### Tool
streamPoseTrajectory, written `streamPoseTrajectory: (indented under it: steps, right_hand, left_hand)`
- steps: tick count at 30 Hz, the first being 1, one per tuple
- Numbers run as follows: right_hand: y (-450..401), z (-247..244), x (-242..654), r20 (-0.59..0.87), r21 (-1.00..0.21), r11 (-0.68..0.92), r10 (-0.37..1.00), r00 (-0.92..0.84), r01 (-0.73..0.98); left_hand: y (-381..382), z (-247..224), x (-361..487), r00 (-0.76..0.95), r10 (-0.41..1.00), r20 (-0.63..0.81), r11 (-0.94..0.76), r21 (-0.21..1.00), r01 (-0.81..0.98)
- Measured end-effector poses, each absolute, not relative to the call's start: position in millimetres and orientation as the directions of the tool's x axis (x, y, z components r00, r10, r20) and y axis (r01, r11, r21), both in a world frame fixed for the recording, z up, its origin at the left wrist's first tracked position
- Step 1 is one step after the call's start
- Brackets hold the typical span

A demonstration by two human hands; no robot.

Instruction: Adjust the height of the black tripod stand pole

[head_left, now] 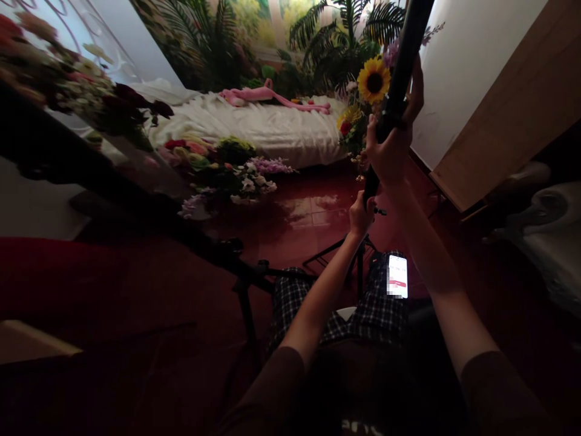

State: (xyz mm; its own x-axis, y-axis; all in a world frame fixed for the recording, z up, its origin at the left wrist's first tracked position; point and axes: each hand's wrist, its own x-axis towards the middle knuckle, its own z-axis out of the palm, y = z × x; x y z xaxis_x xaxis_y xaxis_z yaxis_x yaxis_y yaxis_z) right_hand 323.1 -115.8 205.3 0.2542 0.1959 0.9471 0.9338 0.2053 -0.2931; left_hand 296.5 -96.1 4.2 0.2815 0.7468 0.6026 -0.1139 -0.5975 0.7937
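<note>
Black tripod pole (405,60) slants upward, left hand (360,216) closed round it low, right hand (393,148) wrapped round it higher

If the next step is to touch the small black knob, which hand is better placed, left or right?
Probably the left hand: it grips the black pole low down, right beside the small black knob. The right hand holds the pole higher up, farther from the knob.
</note>
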Motion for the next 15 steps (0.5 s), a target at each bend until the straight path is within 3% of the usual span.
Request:
streamPoseTrajectory:
  steps: [7,15]
  right_hand:
    - [-109,193,320,0.842,-0.497,0.072,0.280,0.460,0.865]
    - [-126,148,326,0.871,-0.376,0.128,0.387,0.303,0.918]
  left_hand:
    - [-97,12,291,0.303,0.766,0.567,-0.554,0.821,-0.135]
    - [-100,16,290,0.320,0.792,0.520,-0.507,0.852,-0.127]
